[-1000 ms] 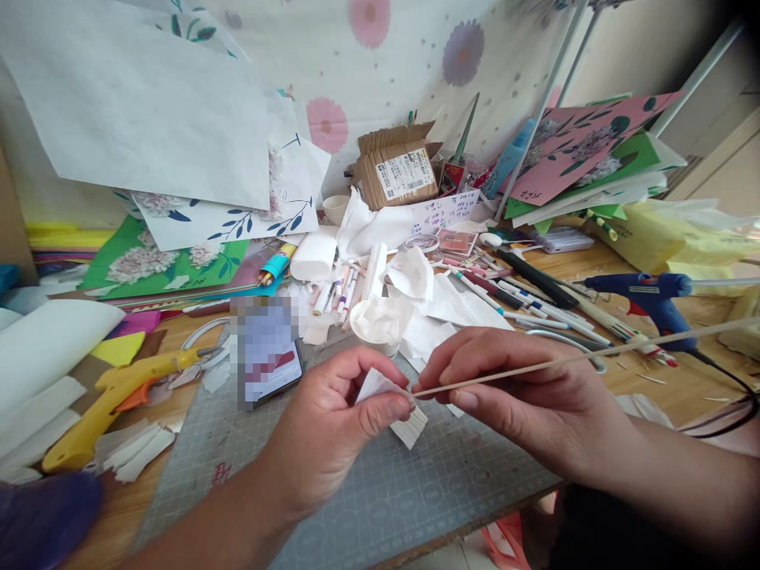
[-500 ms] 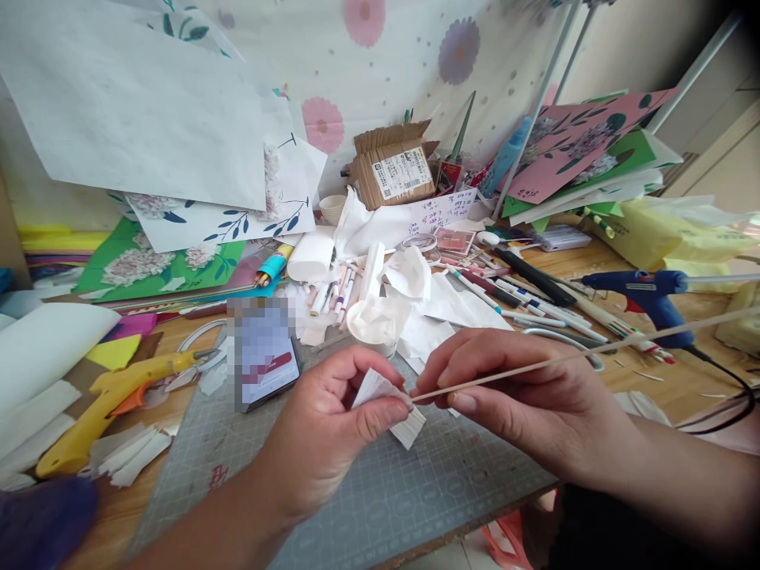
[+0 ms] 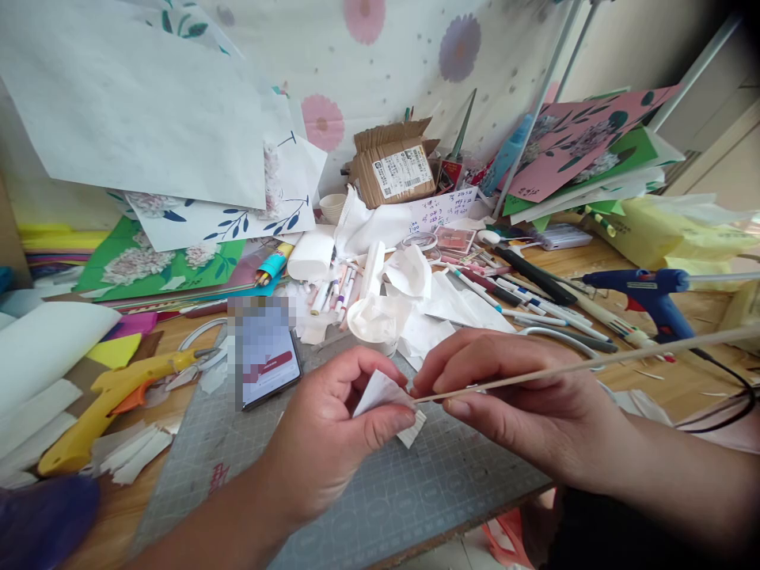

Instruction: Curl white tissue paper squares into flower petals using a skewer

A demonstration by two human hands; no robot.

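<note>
Left hand (image 3: 338, 423) pinched white paper (image 3: 378, 394); right hand (image 3: 526, 404) grasped thin stick (image 3: 570, 367), long axis slanting up rightward, near tip at paper's right edge, apparently touching.

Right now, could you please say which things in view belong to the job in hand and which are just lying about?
In hand: white paper piece (left hand), thin stick (right hand).
Seemingly lying about: phone, yellow glue gun, blue glue gun.

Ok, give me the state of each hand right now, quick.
Left hand: closed, pinching a small piece of white paper between thumb and fingers.
Right hand: closed, holding a thin stick.
</note>
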